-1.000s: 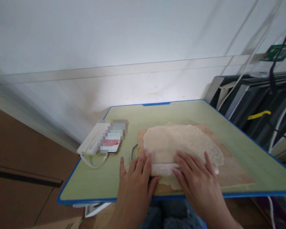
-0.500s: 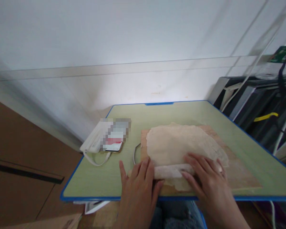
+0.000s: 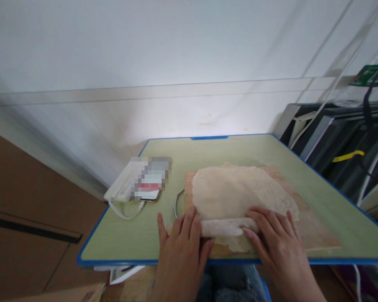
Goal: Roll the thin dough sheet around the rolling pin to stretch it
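Note:
A thin, pale sheet of dough [image 3: 229,188] lies spread over a wooden board [image 3: 321,235]. Across its near part sits a whitish, flour-dusted rolling pin [image 3: 222,227]. My left hand [image 3: 181,241] rests on the pin's left end, fingers over the top and thumb on the near side, little finger sticking out. On the right end, my right hand [image 3: 275,235] has its fingers over the pin and its thumb against the near side. A flap of dough shows on my side of the pin, near the table edge. The pin's right tip is hidden under my right hand.
The board stands on a green folding table [image 3: 129,239] with a blue rim. At left lie a phone [image 3: 151,193] and a white corded box [image 3: 121,188]. A thin metal loop [image 3: 175,204] pokes out beside the board. Dark panels [image 3: 343,130] and cables lean at right.
My right hand has slid slightly to the right along the rolling pin. My left hand keeps nearly the same place. The view has shifted a little.

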`<state>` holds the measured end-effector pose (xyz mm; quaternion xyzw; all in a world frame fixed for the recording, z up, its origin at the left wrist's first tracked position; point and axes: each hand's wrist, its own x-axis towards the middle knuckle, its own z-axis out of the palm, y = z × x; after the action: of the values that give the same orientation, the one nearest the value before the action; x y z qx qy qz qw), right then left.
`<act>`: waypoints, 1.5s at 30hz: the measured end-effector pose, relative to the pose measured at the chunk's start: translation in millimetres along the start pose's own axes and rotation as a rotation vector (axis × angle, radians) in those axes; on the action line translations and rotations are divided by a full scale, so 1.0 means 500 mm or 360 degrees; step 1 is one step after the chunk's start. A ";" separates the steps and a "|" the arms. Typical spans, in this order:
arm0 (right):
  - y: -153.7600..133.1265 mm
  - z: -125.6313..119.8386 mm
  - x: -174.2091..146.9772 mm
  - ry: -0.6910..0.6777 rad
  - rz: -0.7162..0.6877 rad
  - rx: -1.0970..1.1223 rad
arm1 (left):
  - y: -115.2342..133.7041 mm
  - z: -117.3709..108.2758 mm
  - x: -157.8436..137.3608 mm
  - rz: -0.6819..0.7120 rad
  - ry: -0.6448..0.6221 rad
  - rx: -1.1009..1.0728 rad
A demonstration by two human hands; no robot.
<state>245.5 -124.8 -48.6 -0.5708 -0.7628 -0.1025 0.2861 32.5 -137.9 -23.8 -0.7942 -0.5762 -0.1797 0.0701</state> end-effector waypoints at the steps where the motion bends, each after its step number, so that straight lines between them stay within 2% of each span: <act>1: 0.000 0.000 0.001 0.0001 0.0004 0.0003 | 0.000 -0.001 0.002 -0.0002 -0.0006 0.0001; 17: 0.000 0.001 0.001 0.0012 -0.0029 -0.0015 | -0.005 0.001 0.006 0.0068 0.0052 0.0048; 32: -0.001 0.001 -0.001 0.0023 -0.0020 -0.0036 | -0.001 0.001 0.008 0.0027 0.0129 0.0002; 38: -0.007 -0.001 -0.002 0.0000 0.0005 -0.0021 | -0.011 0.003 0.007 0.0093 0.0053 0.0044; 45: -0.007 -0.003 0.001 0.0021 -0.0005 -0.0026 | -0.017 0.004 0.001 0.0152 0.0053 0.0072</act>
<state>242.6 -126.4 -46.3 -0.5712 -0.7609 -0.1130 0.2863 25.0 -134.2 -26.3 -0.8159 -0.5403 -0.1764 0.1061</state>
